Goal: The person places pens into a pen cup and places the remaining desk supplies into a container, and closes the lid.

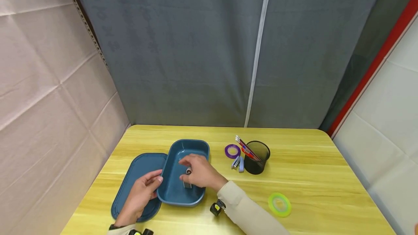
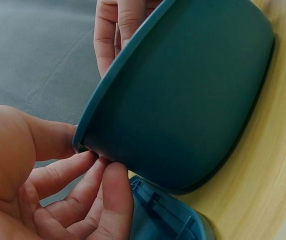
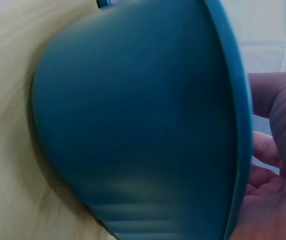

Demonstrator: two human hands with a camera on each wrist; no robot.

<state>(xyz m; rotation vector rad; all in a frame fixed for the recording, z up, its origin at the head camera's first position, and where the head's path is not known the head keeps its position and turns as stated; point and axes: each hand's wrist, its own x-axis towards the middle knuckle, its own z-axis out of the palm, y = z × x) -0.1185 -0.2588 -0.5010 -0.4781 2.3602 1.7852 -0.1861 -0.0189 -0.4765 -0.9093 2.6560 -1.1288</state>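
A deep blue plastic box stands on the table, and my left hand pinches its left rim. In the left wrist view the thumb lies over the rim and the fingers are below it. My right hand reaches into the box, thumb and forefinger spread apart. Beneath it is a small silver and dark object, partly covered by the hand; its kind is unclear. In the right wrist view the box wall hides the fingertips. A matching blue lid lies left of the box.
Right of the box are a purple tape roll, a light purple stapler and a black mesh pen cup with several pencils by its left side. A yellow-green tape roll lies nearer the front right. A grey curtain hangs behind the table.
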